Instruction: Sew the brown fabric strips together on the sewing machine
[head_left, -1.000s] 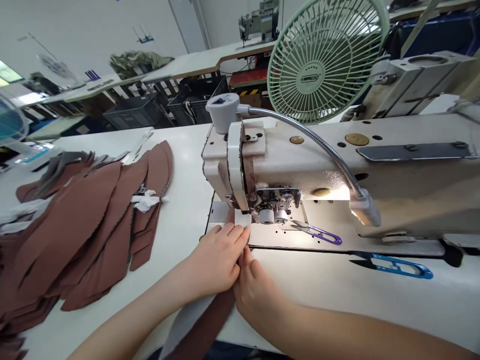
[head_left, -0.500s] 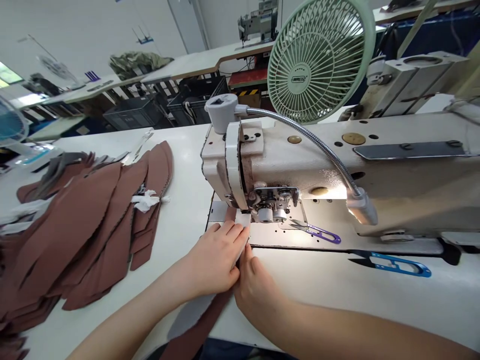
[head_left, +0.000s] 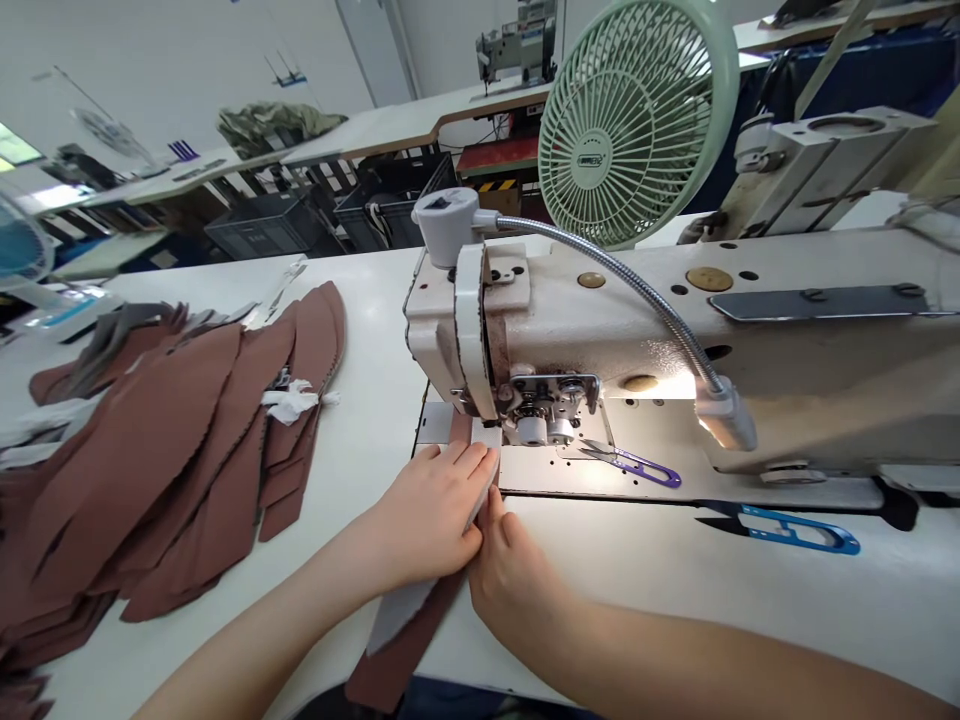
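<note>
My left hand [head_left: 431,515] lies flat, fingers stretched out, pressing a grey strip and brown fabric piece [head_left: 401,635] onto the table just before the presser foot of the cream sewing machine [head_left: 675,330]. My right hand [head_left: 510,575] sits beside it on the right, its fingers curled and pinching the edge of the same piece. The fabric runs from under the machine head back under both hands and off the table's near edge.
A pile of brown cut pieces [head_left: 150,450] covers the table's left. Purple snips [head_left: 637,465] and blue snips [head_left: 787,525] lie right of the needle. A gooseneck lamp [head_left: 720,410] and a green fan [head_left: 637,120] stand over the machine. Other work tables are behind.
The fabric strip has fed forward under the machine: less of it trails off the table's near edge. Both hands stay in the same place on it.
</note>
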